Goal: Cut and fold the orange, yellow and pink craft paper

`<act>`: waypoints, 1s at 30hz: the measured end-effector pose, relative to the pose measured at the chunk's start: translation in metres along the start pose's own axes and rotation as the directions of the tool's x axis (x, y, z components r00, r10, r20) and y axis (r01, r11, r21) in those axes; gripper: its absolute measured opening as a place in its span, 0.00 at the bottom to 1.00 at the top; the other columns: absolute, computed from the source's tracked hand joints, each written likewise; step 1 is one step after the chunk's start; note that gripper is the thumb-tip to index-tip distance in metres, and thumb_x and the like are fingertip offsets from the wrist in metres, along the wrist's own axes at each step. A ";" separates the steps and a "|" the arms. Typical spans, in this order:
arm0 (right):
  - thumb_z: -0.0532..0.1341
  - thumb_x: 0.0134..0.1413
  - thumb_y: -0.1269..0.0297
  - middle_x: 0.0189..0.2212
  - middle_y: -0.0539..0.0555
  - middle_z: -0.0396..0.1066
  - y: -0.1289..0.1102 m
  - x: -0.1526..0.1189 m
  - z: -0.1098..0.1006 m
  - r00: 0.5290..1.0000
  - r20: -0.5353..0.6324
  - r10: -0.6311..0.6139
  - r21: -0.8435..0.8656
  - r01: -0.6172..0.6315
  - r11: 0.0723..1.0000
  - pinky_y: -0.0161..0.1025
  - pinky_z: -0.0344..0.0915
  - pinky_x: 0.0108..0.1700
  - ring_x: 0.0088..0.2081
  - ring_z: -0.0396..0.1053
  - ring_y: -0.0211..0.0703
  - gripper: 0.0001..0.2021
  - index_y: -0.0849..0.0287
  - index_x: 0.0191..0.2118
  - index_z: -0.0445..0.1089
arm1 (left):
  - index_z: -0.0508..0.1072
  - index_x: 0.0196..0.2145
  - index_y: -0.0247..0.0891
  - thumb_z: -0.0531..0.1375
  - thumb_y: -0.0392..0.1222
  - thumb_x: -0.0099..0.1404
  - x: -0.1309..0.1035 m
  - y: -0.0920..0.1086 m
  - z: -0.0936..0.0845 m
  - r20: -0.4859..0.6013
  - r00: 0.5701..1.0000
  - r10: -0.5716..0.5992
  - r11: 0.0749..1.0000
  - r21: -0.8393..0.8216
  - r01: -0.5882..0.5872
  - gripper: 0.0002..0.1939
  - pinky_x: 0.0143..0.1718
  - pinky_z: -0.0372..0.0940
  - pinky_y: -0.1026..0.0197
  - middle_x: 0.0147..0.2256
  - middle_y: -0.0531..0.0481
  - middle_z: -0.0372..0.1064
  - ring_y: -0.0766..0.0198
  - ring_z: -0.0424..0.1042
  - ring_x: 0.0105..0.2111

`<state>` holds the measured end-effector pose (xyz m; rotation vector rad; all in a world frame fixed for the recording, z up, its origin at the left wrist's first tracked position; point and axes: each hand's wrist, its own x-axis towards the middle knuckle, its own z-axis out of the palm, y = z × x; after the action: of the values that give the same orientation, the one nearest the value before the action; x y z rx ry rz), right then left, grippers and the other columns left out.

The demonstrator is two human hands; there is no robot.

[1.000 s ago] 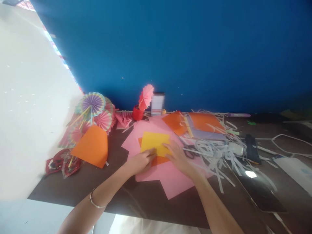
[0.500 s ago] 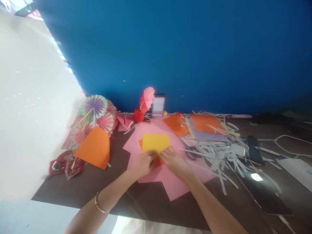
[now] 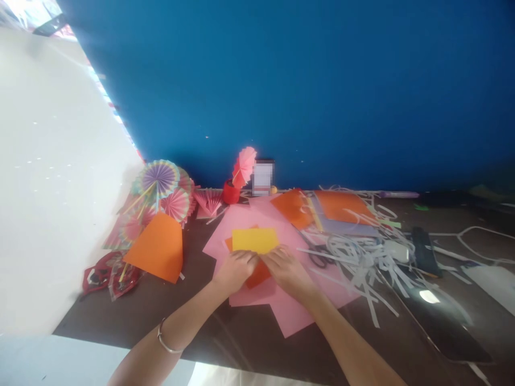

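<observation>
A yellow paper (image 3: 255,239) is held at its near edge by both hands, above pink sheets (image 3: 293,316) and a small orange piece (image 3: 258,274). My left hand (image 3: 237,271) pinches the left part of that edge, its fingers closed. Beside it, almost touching, my right hand (image 3: 285,268) has its fingers closed on the right part. The fingertips hide the near edge of the yellow paper.
Folded paper fans (image 3: 160,179) and an orange sheet (image 3: 161,247) lie at left. A red cup (image 3: 230,192) holds a pink fan. At right are white paper strips (image 3: 362,257), scissors (image 3: 319,257) and a phone (image 3: 446,327) on the dark table (image 3: 169,311).
The yellow paper looks shorter from front to back, and more of the orange piece shows below the hands. The whole view has shifted slightly.
</observation>
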<state>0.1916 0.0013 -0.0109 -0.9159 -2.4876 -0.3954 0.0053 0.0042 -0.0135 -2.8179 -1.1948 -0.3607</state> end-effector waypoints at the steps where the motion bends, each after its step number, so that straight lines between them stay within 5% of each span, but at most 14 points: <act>1: 0.49 0.55 0.79 0.30 0.55 0.67 -0.001 0.000 0.000 1.000 -0.005 -0.005 -0.018 0.005 1.000 0.46 0.57 0.48 0.35 0.62 0.44 0.13 0.64 0.38 0.69 | 0.68 0.42 0.33 0.53 0.28 0.60 0.000 -0.001 0.001 -0.024 1.000 0.013 1.000 0.006 -0.013 0.12 0.38 0.66 0.59 0.39 0.42 0.71 0.60 0.72 0.37; 5: 0.50 0.55 0.77 0.25 0.54 0.65 -0.002 0.001 -0.003 0.997 0.014 -0.077 -0.110 0.078 0.991 0.48 0.57 0.46 0.31 0.59 0.43 0.12 0.62 0.27 0.68 | 0.70 0.40 0.35 0.55 0.30 0.61 0.000 -0.006 0.002 -0.111 0.992 0.059 0.998 0.036 -0.055 0.09 0.38 0.66 0.58 0.35 0.45 0.73 0.61 0.72 0.37; 10: 0.52 0.55 0.75 0.24 0.53 0.64 0.001 0.000 -0.010 0.994 -0.020 -0.108 -0.099 0.105 0.990 0.47 0.56 0.45 0.31 0.57 0.42 0.11 0.60 0.25 0.67 | 0.71 0.39 0.38 0.54 0.30 0.63 -0.001 -0.014 0.003 -0.252 0.962 0.105 0.994 0.040 -0.098 0.10 0.44 0.64 0.59 0.35 0.48 0.75 0.62 0.71 0.43; 22: 0.51 0.55 0.74 0.19 0.49 0.62 0.015 -0.001 -0.021 0.991 -0.088 0.098 0.013 -0.097 0.995 0.41 0.54 0.42 0.27 0.57 0.38 0.13 0.59 0.21 0.62 | 0.72 0.38 0.40 0.53 0.27 0.61 -0.008 -0.036 -0.003 -0.369 0.928 0.049 0.997 -0.032 -0.066 0.14 0.47 0.64 0.58 0.36 0.51 0.76 0.63 0.73 0.42; 30: 0.50 0.53 0.76 0.17 0.49 0.63 0.033 -0.010 -0.020 0.956 -0.166 0.242 -0.018 -0.248 0.969 0.40 0.53 0.41 0.26 0.59 0.38 0.14 0.58 0.19 0.61 | 0.73 0.38 0.39 0.53 0.27 0.59 -0.011 -0.045 -0.003 -0.320 0.943 -0.093 0.992 -0.106 0.062 0.14 0.40 0.66 0.59 0.36 0.49 0.75 0.62 0.74 0.36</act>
<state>0.2261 0.0119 0.0049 -1.1444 -2.1930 -0.4185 -0.0345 0.0271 -0.0145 -2.6469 -1.2431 -0.8693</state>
